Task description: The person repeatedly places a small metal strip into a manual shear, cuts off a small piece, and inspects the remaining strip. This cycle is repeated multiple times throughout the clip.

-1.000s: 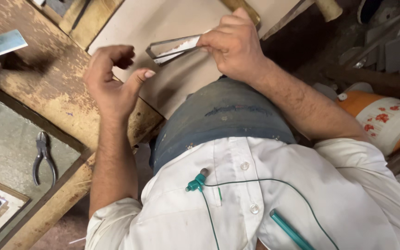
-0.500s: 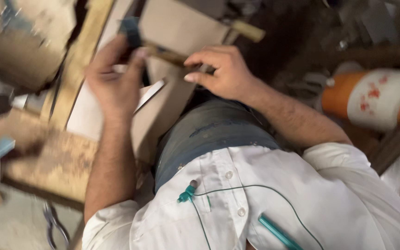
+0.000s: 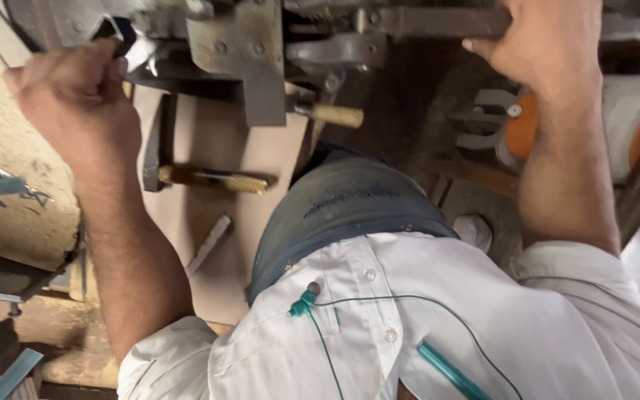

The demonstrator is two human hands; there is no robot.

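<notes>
Both hands are now up on the metal machine [image 3: 246, 52] at the top of the view; half a second ago they were lower, working a thin metal strip over the brown board [image 3: 224, 155], and that strip is no longer in either hand. The left hand [image 3: 75, 104] is curled into a near fist at the machine's left end, fingers closed around a dark part there; what exactly it grips is hidden. The right hand [image 3: 550, 44] is wrapped over the long flat metal bar [image 3: 424, 22] running right from the machine, fingers closed on it. So the work has shifted from hand-shaping to operating the machine, judging by the grip. Below the machine a hammer [image 3: 201, 174] lies on the board, a small pale stick [image 3: 209, 244] below that. A wooden handle [image 3: 331, 115] sticks out just under the machine.
</notes>
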